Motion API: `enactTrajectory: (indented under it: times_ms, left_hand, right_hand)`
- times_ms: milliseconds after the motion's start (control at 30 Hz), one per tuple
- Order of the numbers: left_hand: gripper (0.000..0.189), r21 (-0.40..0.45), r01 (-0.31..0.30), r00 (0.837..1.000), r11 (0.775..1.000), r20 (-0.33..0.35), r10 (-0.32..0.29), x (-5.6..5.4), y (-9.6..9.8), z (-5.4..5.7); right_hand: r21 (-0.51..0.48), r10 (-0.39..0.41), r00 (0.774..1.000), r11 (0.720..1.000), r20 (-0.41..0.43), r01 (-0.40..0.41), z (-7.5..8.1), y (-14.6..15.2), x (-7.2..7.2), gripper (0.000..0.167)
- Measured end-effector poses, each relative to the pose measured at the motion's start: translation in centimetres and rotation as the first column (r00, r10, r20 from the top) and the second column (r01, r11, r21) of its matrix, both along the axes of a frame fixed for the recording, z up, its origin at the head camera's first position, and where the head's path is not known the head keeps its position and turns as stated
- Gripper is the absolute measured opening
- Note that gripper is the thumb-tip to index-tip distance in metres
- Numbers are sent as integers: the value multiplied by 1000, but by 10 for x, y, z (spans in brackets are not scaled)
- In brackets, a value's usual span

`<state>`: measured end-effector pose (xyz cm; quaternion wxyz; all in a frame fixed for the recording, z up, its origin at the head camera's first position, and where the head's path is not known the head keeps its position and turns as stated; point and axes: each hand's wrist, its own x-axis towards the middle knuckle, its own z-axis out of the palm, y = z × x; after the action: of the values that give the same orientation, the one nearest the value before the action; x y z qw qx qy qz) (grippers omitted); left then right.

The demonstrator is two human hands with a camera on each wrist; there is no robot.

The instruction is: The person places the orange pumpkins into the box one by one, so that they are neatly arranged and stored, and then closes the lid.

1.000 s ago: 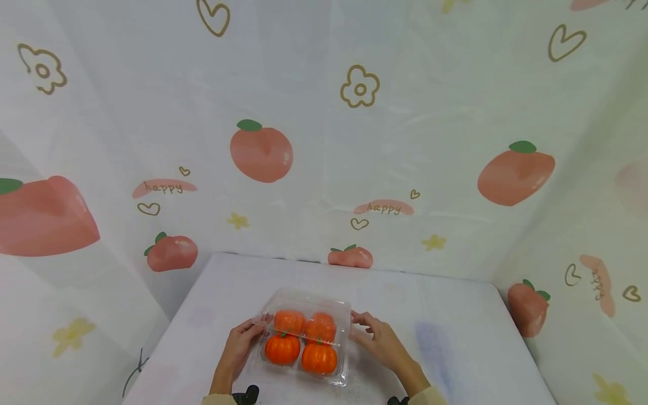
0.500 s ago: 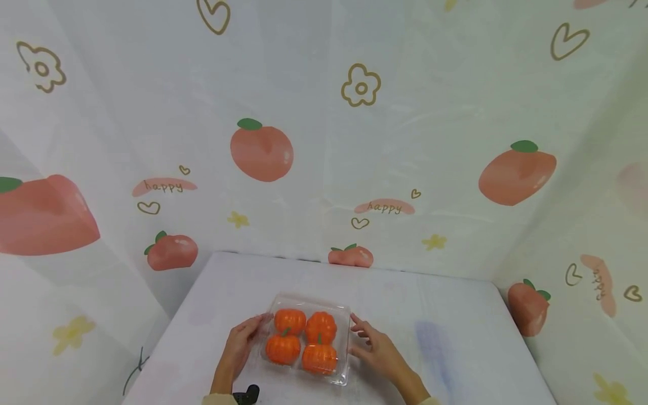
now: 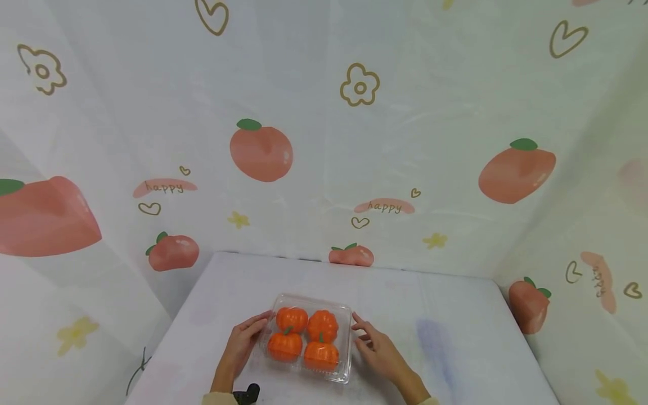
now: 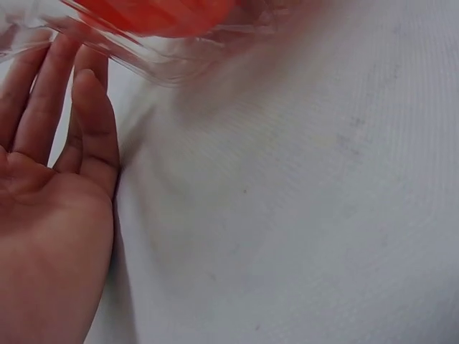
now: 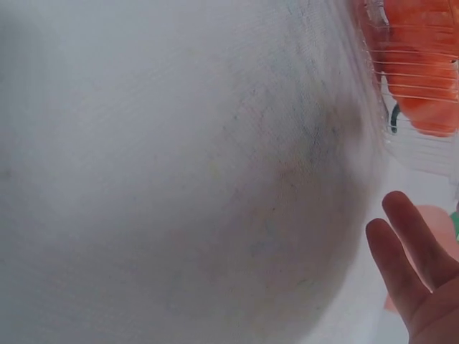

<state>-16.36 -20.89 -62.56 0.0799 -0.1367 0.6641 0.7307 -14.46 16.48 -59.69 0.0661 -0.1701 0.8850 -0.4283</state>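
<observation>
A clear plastic clamshell box [image 3: 346, 341] sits on the table with several small orange pumpkins [image 3: 322, 325] inside, and its lid lies down over them. My left hand [image 3: 241, 346] touches the box's left side with straight fingers. In the left wrist view, the fingertips of the left hand [image 4: 54, 172] reach the box edge [image 4: 154, 68]. To the right of the box is my right hand [image 3: 379, 354], its fingers loosely bent. The right wrist view has the right hand [image 5: 423, 276] a little apart from the ribbed box wall [image 5: 423, 150], holding nothing.
The white-covered table [image 3: 405, 304] extends behind the box and to both sides. A white curtain [image 3: 314, 112] printed with peaches, hearts and flowers hangs around its back and sides. Part of a black object [image 3: 247, 394] shows by the left sleeve [image 3: 219, 399].
The box's lid, partly raised one second ago, has come down over the pumpkins. My left fingers have eased off the lid edge to the side; the right hand has shifted slightly.
</observation>
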Motion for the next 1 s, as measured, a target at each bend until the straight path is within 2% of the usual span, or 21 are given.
enactTrajectory:
  times_ms: [233,333,467,533,700,767,867,933,1000]
  left_hand:
    - [56,-75,15,1000,997,1,-15,2,-1,2]
    - [57,-76,16,1000,997,-5,-16,3,0,5]
    - [56,-63,5,1000,998,-11,-6,3,3,8]
    - [54,-65,-2,1000,998,-22,1,3,4,9]
    - [51,-112,-33,998,993,-52,28,3,9,10]
    - [50,-129,-45,998,991,-54,38,3,10,10]
    - [47,-139,-52,998,989,-50,46,2,11,11]
    - [45,-152,-55,997,987,-60,47,2,12,11]
    - [44,-163,-63,996,985,-70,52,1,14,11]
  right_hand:
    - [-15,5,998,1000,64,-4,0,-2,1,68]
    - [-22,7,997,1000,80,-5,1,-1,1,65]
    - [-32,15,990,999,142,-11,4,1,1,61]
    - [-40,19,980,999,197,-12,5,3,2,66]
    - [-125,76,937,992,341,-35,7,7,2,86]
    - [-152,110,919,987,379,-55,8,10,3,94]
    - [-159,131,906,985,403,-72,7,12,3,101]
    - [-163,120,898,985,423,-55,7,13,3,101]
    - [-159,99,897,987,431,-32,7,12,3,89]
